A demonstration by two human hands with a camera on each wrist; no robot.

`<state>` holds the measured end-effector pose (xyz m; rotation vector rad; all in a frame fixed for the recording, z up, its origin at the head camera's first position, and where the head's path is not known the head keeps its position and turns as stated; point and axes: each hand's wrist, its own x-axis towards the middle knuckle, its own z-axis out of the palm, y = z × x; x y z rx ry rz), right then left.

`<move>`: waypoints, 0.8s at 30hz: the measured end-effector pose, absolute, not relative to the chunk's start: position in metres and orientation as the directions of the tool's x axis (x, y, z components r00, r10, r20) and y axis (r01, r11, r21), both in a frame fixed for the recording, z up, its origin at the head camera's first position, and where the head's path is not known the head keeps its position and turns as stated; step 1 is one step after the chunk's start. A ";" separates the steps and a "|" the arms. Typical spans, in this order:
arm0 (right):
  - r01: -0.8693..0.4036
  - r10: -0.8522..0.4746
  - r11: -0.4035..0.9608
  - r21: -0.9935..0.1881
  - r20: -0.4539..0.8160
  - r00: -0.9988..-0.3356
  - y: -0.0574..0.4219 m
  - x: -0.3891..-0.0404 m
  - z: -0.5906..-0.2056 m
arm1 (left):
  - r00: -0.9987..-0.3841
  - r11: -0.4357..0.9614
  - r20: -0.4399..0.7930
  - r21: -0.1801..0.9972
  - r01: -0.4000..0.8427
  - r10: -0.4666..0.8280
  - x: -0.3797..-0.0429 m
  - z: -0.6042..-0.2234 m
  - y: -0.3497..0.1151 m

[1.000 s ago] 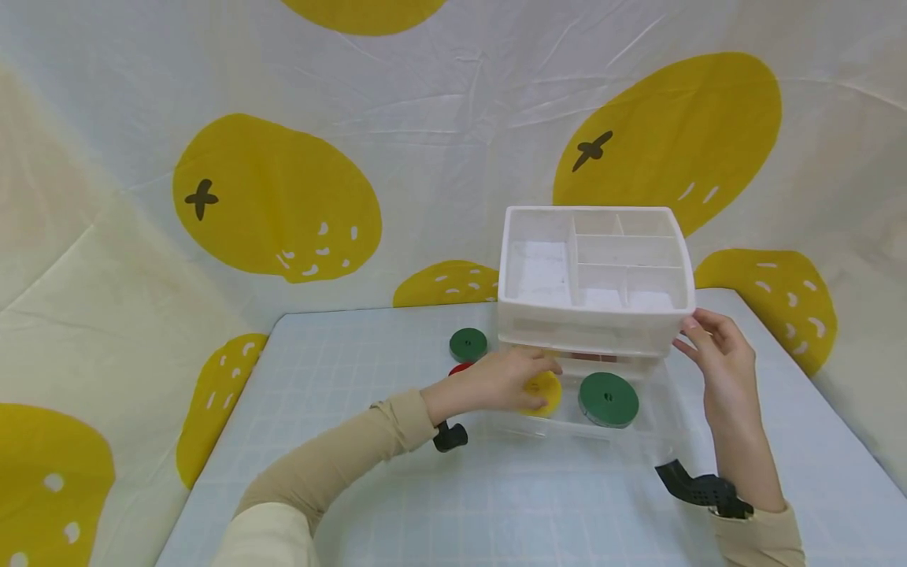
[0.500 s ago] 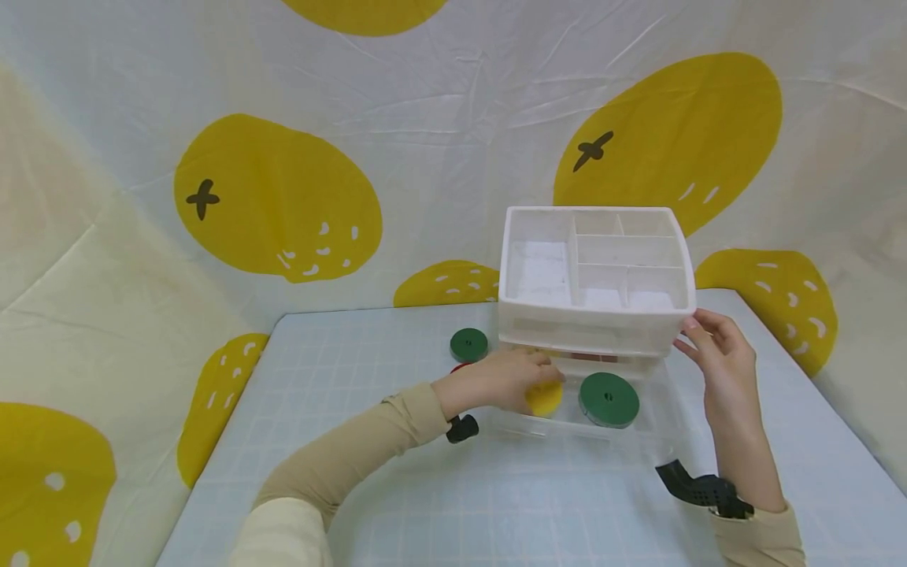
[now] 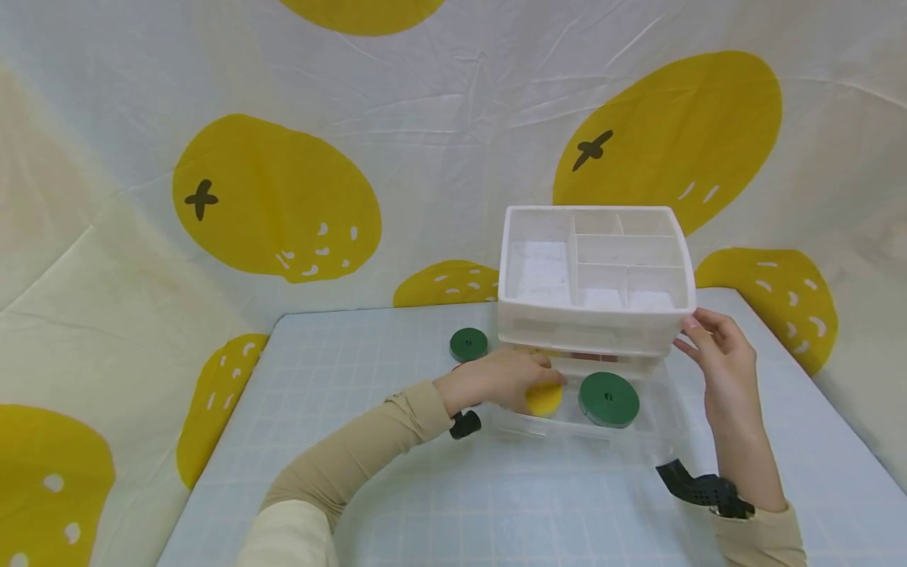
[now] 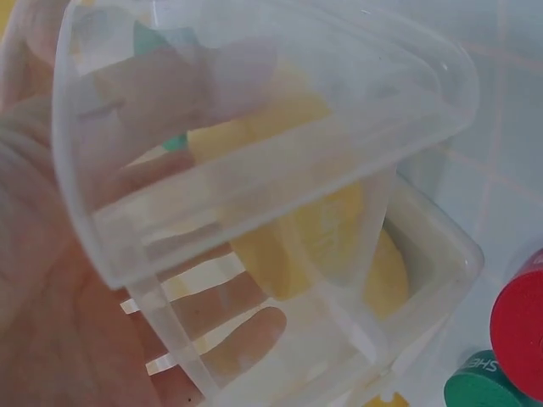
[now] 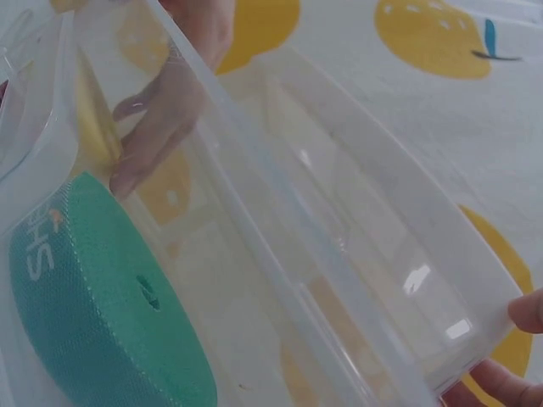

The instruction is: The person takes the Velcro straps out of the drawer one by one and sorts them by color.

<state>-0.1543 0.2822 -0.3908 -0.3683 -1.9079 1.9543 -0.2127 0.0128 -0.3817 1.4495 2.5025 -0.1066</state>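
My left hand (image 3: 499,379) reaches into the pulled-out clear drawer (image 3: 662,413) and grips a yellow roll of tape (image 3: 544,400). In the left wrist view its thumb and fingers show through the clear plastic around the yellow roll (image 4: 263,254). A larger green roll of tape (image 3: 608,400), textured like hook-and-loop tape, lies flat to the right in the same drawer. My right hand (image 3: 726,362) holds the front right corner of the white drawer organizer (image 3: 595,331) between thumb and fingers; the right wrist view shows those fingertips (image 5: 528,312) at its edge.
A small green roll (image 3: 468,344) stands on the table left of the organizer, with a red roll (image 4: 522,326) beside it, mostly hidden behind my left hand in the head view. The organizer's top has divided compartments. A patterned cloth (image 3: 439,157) hangs behind the table.
My left hand has moved slightly right and closed over the yellow roll, covering more of it. The right hand and the organizer have stayed put.
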 end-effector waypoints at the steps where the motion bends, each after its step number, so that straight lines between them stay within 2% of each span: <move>1: -0.085 0.447 0.000 -0.996 0.076 -0.891 0.282 -0.155 -0.391 | -0.478 0.506 -0.251 0.060 0.860 0.842 -0.213 -0.381 0.013; 7: -0.101 0.433 -0.019 -0.995 0.083 -0.898 0.283 -0.154 -0.391 | -0.498 0.526 -0.262 0.049 0.849 0.827 -0.212 -0.382 0.014; 24: -0.108 0.432 -0.009 -0.994 0.093 -0.897 0.282 -0.154 -0.393 | -0.512 0.520 -0.166 0.010 0.854 0.843 -0.206 -0.373 0.012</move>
